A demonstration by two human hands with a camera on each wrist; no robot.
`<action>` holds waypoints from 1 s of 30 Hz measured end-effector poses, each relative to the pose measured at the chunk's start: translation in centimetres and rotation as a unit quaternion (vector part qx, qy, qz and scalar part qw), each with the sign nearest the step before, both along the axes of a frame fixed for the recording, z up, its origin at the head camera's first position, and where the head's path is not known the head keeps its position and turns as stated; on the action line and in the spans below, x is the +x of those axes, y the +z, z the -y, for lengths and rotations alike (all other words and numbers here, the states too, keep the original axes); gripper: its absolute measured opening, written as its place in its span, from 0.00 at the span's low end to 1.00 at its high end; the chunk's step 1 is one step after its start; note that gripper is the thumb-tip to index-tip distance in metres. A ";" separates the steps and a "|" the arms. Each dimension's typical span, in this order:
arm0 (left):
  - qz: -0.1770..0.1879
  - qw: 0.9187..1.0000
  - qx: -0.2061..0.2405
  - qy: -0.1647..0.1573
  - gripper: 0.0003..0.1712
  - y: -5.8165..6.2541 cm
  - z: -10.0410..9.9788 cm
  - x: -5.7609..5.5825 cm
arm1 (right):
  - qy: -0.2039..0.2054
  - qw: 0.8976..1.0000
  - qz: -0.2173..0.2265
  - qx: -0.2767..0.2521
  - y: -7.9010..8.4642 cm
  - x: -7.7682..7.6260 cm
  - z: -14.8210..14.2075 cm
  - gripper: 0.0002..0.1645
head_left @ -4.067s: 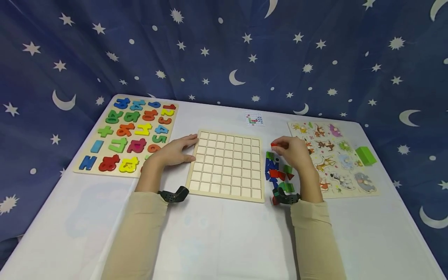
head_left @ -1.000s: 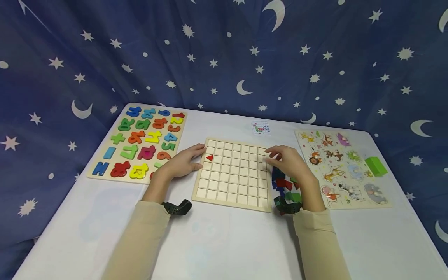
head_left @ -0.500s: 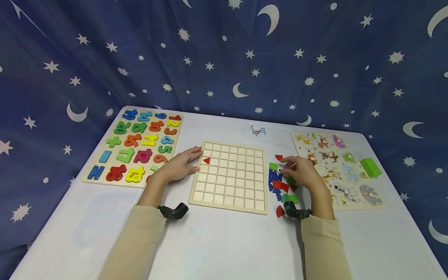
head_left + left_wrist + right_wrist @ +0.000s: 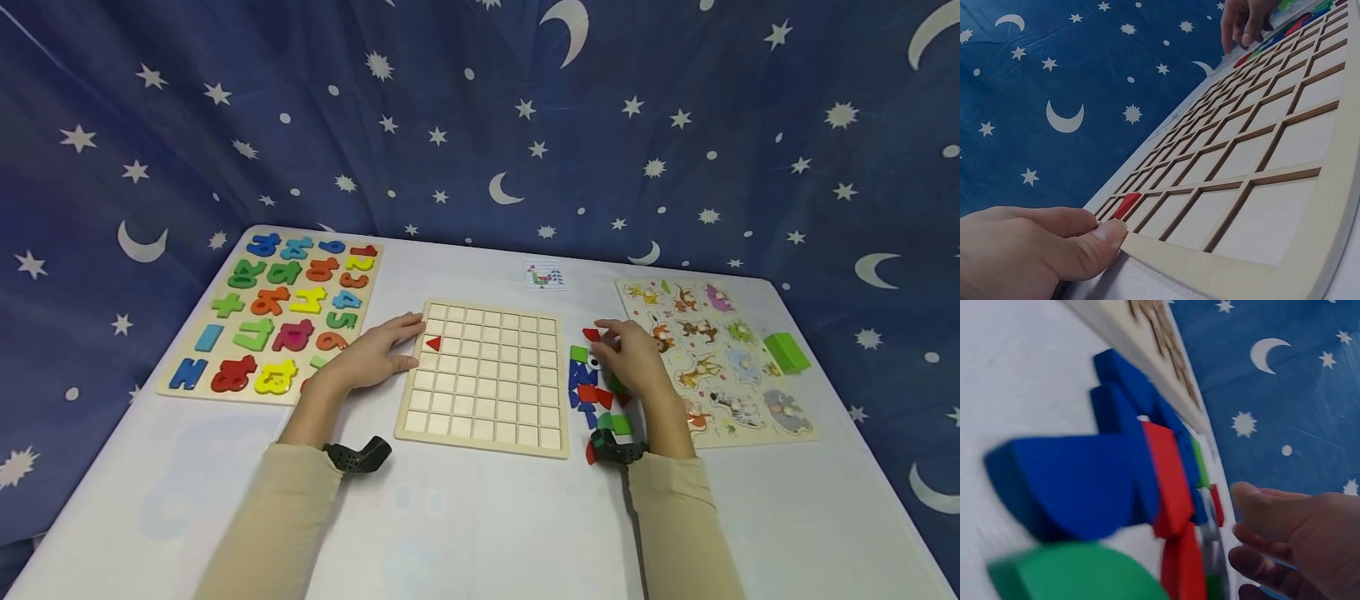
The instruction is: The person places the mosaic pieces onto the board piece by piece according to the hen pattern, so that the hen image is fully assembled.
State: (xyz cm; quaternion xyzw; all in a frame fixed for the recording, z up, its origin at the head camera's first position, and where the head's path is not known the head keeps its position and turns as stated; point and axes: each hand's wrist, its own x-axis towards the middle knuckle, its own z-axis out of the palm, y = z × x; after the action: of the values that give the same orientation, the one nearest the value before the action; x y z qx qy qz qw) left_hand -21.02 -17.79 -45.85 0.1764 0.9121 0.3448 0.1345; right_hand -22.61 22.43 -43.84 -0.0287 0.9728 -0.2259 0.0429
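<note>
My left hand (image 4: 367,357) rests with thumb and fingertips against the left edge of a wooden grid board (image 4: 480,365). A red triangle (image 4: 434,343) lies in a square of its left column, close to those fingertips in the left wrist view. My right hand (image 4: 633,357) hovers over small wooden shape pieces right of the board, its thumb and fingers apart in the right wrist view. Nearest its fingertips are a red piece (image 4: 591,334) and a white round piece with a black dot (image 4: 594,362). Blue pieces (image 4: 582,375) and a green square (image 4: 578,353) lie beside them.
A number puzzle board (image 4: 240,354) lies to the left and an animal puzzle board (image 4: 720,333) to the right, with a green block (image 4: 786,353) at its edge. Behind the grid board sits a small pattern card (image 4: 545,276). A starry curtain (image 4: 450,108) hangs behind the table.
Earlier my right hand pinched a red piece; now a red triangle lies on the grid board. The right hand has moved back over the pieces. The left hand has stayed at the board's edge.
</note>
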 end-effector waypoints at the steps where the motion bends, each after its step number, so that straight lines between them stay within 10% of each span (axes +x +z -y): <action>1: 0.000 1.000 0.000 0.000 0.37 0.0 0.0 0.0 | -0.002 1.000 -0.001 0.002 -0.1 -0.1 0.1 0.26; 30: -0.007 1.000 0.005 -0.005 0.36 -0.1 0.2 0.0 | -0.033 0.999 -0.037 0.001 -0.2 -0.8 1.4 0.11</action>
State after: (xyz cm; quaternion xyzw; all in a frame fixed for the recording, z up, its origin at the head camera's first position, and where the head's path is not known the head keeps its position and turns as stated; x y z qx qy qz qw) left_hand -21.04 -18.03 -45.97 0.1843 0.9101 0.3478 0.1293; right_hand -23.44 21.04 -44.01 -0.0044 0.9744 -0.2246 -0.0006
